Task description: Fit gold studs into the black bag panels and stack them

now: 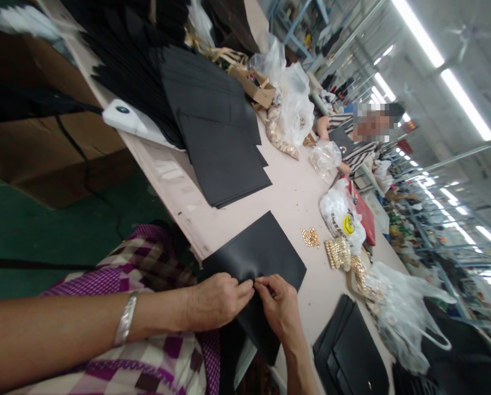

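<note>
A black sheet (pixel 272 244) lay at the near edge of a pale worktable (pixel 292 203), part of it jutting past the edge, as two bare hands met over its dimpled surface. The left hand (pixel 220 302), below a silver-coloured bracelet (pixel 125 318), had its fingertips drawn together on the sheet; the right hand (pixel 280 304) pinched there with thumb and forefinger, the fingertips of both hands nearly touching. Whether a small piece was caught between them could not be told. Just beyond the sheet sat a scatter of small gold-coloured pieces (pixel 310 237), with a denser gold-coloured cluster (pixel 338 253) beside a white plastic bag (pixel 339 211) bearing a yellow smiling face. To the left, a fanned stack of black sheets (pixel 224 148) lay near a white object (pixel 134 120); to the right rested a pile of black pieces (pixel 350 351) near a clear plastic bag (pixel 401 312). Across the table, a person in a striped top (pixel 358 153) had both arms near another clear bag (pixel 325 156).
</note>
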`<state>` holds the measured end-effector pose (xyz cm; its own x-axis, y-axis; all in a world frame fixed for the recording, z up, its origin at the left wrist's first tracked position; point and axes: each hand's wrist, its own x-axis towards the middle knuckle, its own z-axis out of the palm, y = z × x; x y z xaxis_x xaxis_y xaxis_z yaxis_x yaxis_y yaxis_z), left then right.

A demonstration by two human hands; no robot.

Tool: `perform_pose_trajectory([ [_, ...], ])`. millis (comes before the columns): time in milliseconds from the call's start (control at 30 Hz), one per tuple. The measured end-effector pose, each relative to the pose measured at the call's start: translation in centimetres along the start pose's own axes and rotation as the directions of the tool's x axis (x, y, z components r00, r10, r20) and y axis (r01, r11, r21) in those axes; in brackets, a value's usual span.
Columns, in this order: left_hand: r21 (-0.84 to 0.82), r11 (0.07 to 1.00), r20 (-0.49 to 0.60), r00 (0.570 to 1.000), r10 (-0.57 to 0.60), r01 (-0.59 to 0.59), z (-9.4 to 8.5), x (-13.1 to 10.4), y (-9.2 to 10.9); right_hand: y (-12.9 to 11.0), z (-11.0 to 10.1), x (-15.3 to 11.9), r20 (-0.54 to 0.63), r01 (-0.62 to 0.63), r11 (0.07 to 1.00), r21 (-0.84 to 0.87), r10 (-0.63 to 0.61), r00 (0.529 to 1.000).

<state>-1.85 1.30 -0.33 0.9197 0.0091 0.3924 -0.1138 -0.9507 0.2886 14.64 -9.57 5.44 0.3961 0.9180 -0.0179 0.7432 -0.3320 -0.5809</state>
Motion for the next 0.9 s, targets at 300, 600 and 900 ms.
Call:
perform_pose_trajectory([
  [300,-0.014,1.000,0.006,1.000,-0.011,0.011,-0.3,0.2,0.0,-0.5,-0.6,1.6,0.152,-0.308,0.951,0.031,0.300,0.942],
  [600,0.025,1.000,0.068,0.998,-0.009,0.007,-1.1,0.6,-0.1,0.4,-1.0,3.7,0.320,-0.489,0.872,0.017,0.459,0.829],
  [900,-0.011,0.999,-0.014,0.999,-0.036,0.036,-0.3,0.5,-0.4,1.2,-3.0,1.0,-0.153,-0.425,0.889,-0.168,0.403,0.902],
])
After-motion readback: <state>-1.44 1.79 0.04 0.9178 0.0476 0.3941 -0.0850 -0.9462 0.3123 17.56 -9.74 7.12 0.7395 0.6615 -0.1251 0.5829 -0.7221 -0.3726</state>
